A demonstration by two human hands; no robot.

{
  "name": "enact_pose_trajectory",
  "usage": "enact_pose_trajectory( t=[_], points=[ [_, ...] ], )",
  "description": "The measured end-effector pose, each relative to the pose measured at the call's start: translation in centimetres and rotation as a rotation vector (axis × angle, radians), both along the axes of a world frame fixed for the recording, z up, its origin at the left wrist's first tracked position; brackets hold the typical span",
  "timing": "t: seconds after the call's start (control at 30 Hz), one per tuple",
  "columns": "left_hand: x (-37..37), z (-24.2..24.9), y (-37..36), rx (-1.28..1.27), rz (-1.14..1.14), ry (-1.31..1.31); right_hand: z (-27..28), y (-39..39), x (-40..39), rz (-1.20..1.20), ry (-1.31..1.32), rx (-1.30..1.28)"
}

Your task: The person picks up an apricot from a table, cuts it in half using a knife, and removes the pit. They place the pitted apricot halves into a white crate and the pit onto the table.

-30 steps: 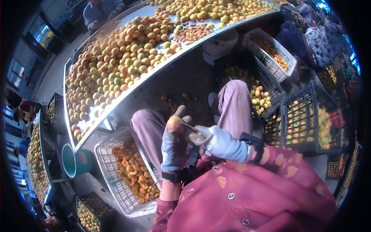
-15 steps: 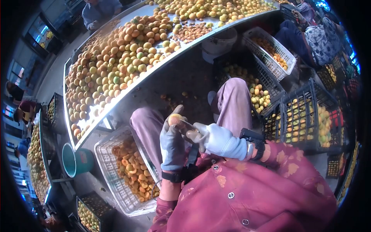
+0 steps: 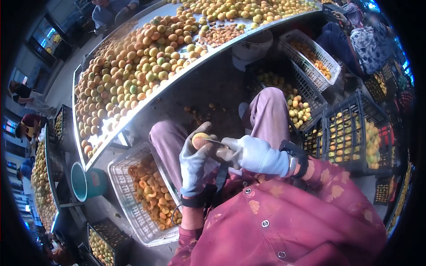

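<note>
My left hand, in a grey-and-white work glove, is closed around an apricot above my lap. My right hand, gloved the same way, grips a small knife. The blade points left and touches the apricot's side; its handle is mostly hidden in my fingers. Left of my legs stands a white plastic crate holding cut apricot halves.
Whole apricots cover a metal-edged table ahead, with a pile of pits among them. A green bucket stands left. Black crates of apricots are at right. Co-workers sit around.
Both hands have shifted slightly, and the apricot has turned and moved a little left in my left hand. The knife still touches it. The person across the table has moved their arm.
</note>
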State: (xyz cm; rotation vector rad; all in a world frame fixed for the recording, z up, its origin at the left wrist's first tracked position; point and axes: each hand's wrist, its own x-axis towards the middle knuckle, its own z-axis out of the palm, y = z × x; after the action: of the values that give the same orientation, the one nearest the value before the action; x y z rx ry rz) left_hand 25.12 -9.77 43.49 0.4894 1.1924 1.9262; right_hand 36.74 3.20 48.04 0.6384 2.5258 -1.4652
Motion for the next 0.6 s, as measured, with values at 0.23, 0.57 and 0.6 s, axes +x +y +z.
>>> enact_pose_trajectory(
  t=[0.23, 0.57, 0.6],
  points=[
    [1.6, -1.7, 1.4, 0.11, 0.02, -0.188, -0.1, -1.1, -0.2, -0.039, 0.039, 0.157],
    [0.6, -3.4, 0.9, 0.137, 0.017, -0.336, -1.4, -1.0, 0.1, -0.063, 0.128, 0.231],
    [0.3, -3.2, 0.8, 0.091, 0.052, -0.194, -1.4, -0.8, 0.1, -0.046, 0.111, 0.24]
  ],
)
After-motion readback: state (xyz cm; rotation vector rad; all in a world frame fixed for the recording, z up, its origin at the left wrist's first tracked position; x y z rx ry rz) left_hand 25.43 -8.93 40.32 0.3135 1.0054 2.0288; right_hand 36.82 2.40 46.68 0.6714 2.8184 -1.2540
